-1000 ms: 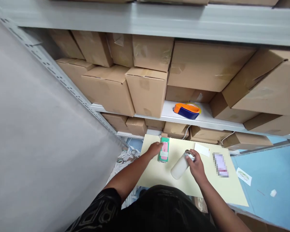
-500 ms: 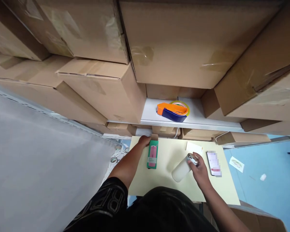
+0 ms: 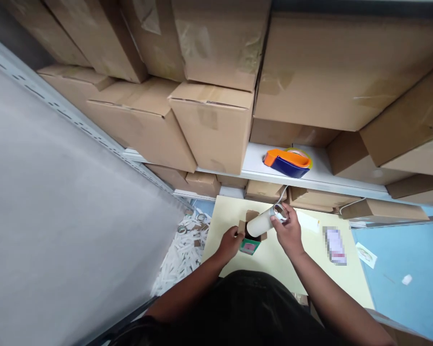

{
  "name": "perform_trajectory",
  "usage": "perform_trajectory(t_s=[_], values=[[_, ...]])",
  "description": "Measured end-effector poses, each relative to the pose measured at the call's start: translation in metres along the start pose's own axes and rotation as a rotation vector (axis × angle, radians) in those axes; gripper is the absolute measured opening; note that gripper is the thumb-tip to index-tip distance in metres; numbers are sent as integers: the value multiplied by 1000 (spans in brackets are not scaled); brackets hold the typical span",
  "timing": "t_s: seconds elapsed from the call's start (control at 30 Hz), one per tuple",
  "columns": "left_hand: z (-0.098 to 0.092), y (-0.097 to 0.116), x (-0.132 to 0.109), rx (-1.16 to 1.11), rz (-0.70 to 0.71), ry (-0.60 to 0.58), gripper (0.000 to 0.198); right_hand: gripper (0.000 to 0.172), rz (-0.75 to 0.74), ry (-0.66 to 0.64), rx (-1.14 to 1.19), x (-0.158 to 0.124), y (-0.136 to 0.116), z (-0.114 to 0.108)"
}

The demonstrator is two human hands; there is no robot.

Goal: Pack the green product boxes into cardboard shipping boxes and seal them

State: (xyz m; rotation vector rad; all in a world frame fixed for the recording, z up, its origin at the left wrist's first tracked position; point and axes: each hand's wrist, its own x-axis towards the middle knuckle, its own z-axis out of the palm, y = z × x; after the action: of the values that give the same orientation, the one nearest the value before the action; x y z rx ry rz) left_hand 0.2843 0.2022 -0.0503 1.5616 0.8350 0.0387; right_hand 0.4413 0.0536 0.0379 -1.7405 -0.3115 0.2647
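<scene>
In the lower centre, the right hand (image 3: pixel 288 230) curls its fingers round the white cylinder (image 3: pixel 261 222), tilted at the green box (image 3: pixel 250 246); the left hand (image 3: pixel 230 243) grips the box: best align both, flaps (image 3: pixel 252 215) clear

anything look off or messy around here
Yes: white scraps and what look like tape rolls lie strewn between wall and table, like litter. A printed card and a white piece lie on the blue floor at right, as if dropped. The white cylinder and green box show no damage.
</scene>
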Motion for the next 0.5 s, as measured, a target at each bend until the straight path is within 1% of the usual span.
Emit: perform_trajectory(t_s=[0.1, 0.2, 0.3, 0.4, 0.5], values=[[-6, -9, -16, 71, 118, -20, 21, 75, -39, -55, -137, -24, 17, 12], [-9, -15, -27, 77, 151, -77, 22, 76, -100, -132, -297, -48, 40, 17], [-10, -20, -34, 99, 176, -112, 22, 72, -178, -154, -420, -67, 63, 23], [-9, -23, -38, 136, 212, -130, 21, 66, -234, -170, -450, -79, 80, 30], [-9, -27, -41, 140, 229, -164, 23, 68, -185, -211, -392, -88, 89, 28]])
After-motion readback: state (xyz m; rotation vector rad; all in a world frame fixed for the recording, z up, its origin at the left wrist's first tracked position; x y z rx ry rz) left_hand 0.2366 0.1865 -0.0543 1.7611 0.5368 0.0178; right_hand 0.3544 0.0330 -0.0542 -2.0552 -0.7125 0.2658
